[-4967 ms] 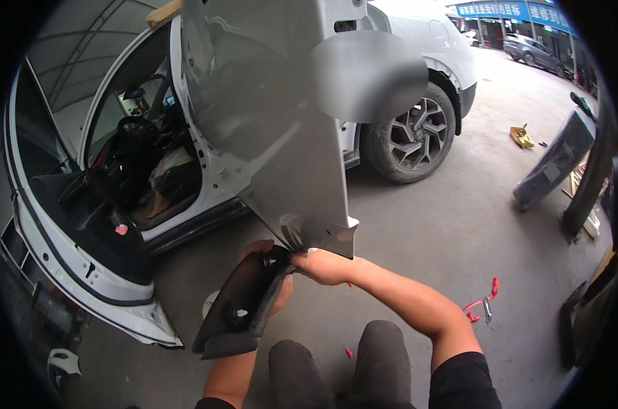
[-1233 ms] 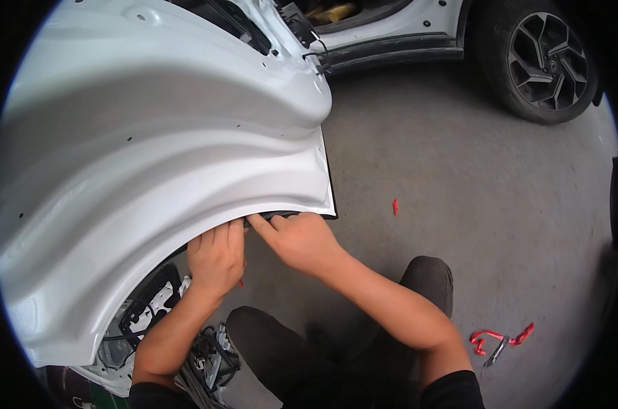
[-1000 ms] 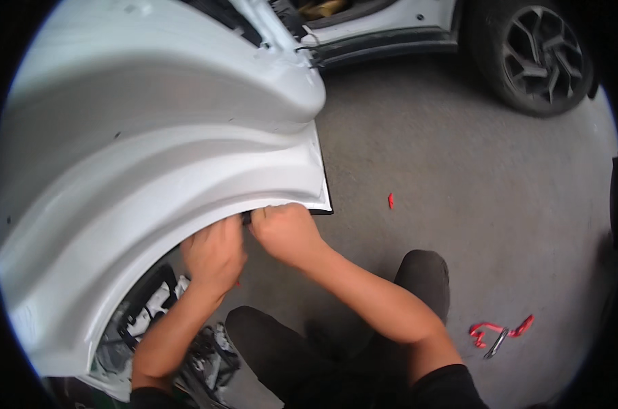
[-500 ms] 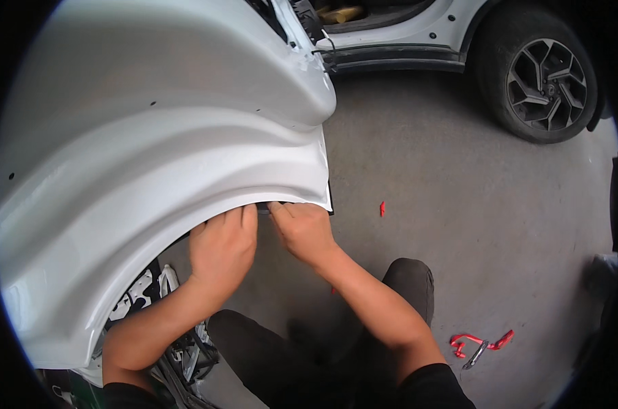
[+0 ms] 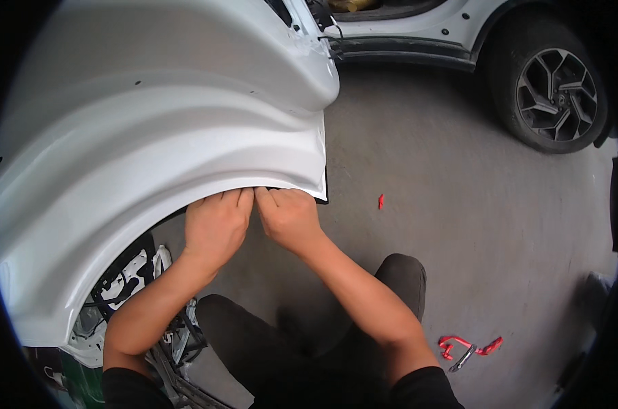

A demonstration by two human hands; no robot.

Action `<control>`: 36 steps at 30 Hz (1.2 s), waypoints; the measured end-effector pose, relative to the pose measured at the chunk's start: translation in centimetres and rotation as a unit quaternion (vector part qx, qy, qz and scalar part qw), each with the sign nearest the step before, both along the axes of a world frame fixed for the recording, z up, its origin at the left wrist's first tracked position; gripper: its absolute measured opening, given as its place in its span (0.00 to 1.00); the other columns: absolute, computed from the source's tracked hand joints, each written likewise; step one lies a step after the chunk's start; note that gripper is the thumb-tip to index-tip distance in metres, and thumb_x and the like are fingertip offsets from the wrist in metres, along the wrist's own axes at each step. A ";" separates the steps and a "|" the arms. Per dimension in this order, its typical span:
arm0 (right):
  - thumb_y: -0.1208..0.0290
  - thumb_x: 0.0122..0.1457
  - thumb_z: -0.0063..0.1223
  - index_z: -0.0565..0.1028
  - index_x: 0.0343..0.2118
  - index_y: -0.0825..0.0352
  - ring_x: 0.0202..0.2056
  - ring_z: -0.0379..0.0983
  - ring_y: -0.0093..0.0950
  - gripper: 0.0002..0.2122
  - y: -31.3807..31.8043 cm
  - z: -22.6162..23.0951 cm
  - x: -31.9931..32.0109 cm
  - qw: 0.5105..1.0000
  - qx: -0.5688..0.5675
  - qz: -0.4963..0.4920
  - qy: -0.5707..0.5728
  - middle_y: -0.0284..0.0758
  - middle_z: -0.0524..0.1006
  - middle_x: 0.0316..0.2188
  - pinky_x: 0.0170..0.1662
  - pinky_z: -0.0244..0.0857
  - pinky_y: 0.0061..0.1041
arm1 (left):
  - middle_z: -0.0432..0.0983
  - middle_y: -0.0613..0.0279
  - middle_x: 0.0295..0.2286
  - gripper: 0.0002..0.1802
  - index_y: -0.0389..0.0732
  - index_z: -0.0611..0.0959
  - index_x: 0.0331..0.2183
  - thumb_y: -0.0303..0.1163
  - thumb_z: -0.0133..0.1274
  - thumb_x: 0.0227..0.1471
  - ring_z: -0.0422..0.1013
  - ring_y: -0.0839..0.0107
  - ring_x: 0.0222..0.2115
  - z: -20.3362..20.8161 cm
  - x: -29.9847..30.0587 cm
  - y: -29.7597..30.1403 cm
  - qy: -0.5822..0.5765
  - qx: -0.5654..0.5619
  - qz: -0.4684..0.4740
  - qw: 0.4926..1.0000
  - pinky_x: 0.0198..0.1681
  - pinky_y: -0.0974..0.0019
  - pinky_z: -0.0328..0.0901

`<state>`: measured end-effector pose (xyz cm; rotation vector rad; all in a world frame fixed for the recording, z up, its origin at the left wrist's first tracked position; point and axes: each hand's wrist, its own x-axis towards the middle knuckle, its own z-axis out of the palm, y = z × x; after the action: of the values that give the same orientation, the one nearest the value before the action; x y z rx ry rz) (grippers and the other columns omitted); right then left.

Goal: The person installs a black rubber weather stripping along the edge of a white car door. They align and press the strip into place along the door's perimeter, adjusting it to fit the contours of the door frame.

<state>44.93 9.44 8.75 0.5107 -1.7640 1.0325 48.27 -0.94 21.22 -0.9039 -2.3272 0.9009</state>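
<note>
A white car fender (image 5: 207, 146) fills the upper left, with its curved wheel-arch edge facing me. My left hand (image 5: 217, 221) is at this edge, its fingers curled under the lip and their tips hidden. Close beside it on the right, my right hand (image 5: 288, 215) is closed at the same edge, fingertips also out of sight. The two hands almost touch. A strip of black lining (image 5: 321, 201) shows beneath the fender's right corner, and more dark material runs under the arch left of my hands.
Behind stands a white car with a dark sill (image 5: 404, 51) and a wheel (image 5: 558, 99). On the grey floor (image 5: 472, 225) lie a small red piece (image 5: 381, 202), a bent red strip (image 5: 459, 339) and a silver tool (image 5: 463, 358). Exposed car parts (image 5: 121, 279) sit under the arch at lower left.
My right hand has slid left along the arch edge, narrowing the gap to my left hand. The whole view has shifted slightly. Both hands remain at the fender.
</note>
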 end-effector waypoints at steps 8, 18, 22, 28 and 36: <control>0.76 0.44 0.55 0.73 0.31 0.69 0.19 0.67 0.30 0.09 0.9 -1.3 1.1 0.999 -0.014 0.031 -0.018 0.32 0.68 0.16 0.23 0.61 0.29 | 0.74 0.61 0.28 0.19 0.43 0.78 0.37 0.26 0.50 0.36 0.72 0.62 0.31 0.5 -0.2 -0.2 -0.013 0.022 -0.028 0.999 0.32 0.61 0.68; 0.74 0.43 0.61 0.71 0.29 0.66 0.31 0.67 0.37 0.11 2.4 -6.8 0.3 0.970 -0.056 -0.026 -0.236 0.35 0.70 0.28 0.33 0.64 0.34 | 0.73 0.61 0.26 0.15 0.42 0.78 0.32 0.25 0.51 0.35 0.72 0.62 0.28 0.8 -0.3 1.3 -0.007 0.017 -0.026 0.999 0.29 0.62 0.68; 0.74 0.43 0.60 0.71 0.28 0.65 0.31 0.66 0.36 0.10 1.4 -7.3 0.6 0.972 -0.082 -0.074 -0.208 0.35 0.70 0.28 0.32 0.64 0.34 | 0.73 0.62 0.26 0.16 0.41 0.79 0.34 0.25 0.51 0.35 0.72 0.63 0.27 0.4 -0.2 2.0 0.012 -0.016 0.000 1.000 0.30 0.64 0.67; 0.72 0.45 0.59 0.72 0.29 0.65 0.29 0.65 0.35 0.09 -0.9 -8.3 1.0 0.964 -0.129 -0.135 -0.192 0.35 0.69 0.27 0.30 0.61 0.32 | 0.75 0.60 0.30 0.22 0.39 0.79 0.39 0.26 0.51 0.36 0.72 0.65 0.30 0.1 -0.5 1.5 0.015 -0.020 -0.058 0.998 0.35 0.63 0.67; 0.74 0.43 0.61 0.74 0.30 0.66 0.30 0.67 0.35 0.10 -2.9 -8.5 1.1 0.945 -0.188 -0.193 -0.187 0.35 0.71 0.28 0.32 0.62 0.33 | 0.74 0.60 0.29 0.19 0.37 0.79 0.36 0.27 0.51 0.35 0.72 0.65 0.30 -0.1 -0.6 1.2 0.005 -0.050 -0.083 0.995 0.35 0.64 0.66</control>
<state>46.01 6.53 0.24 -0.2821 -1.8291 1.1926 47.65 0.27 21.17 -1.1126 -2.1768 0.9569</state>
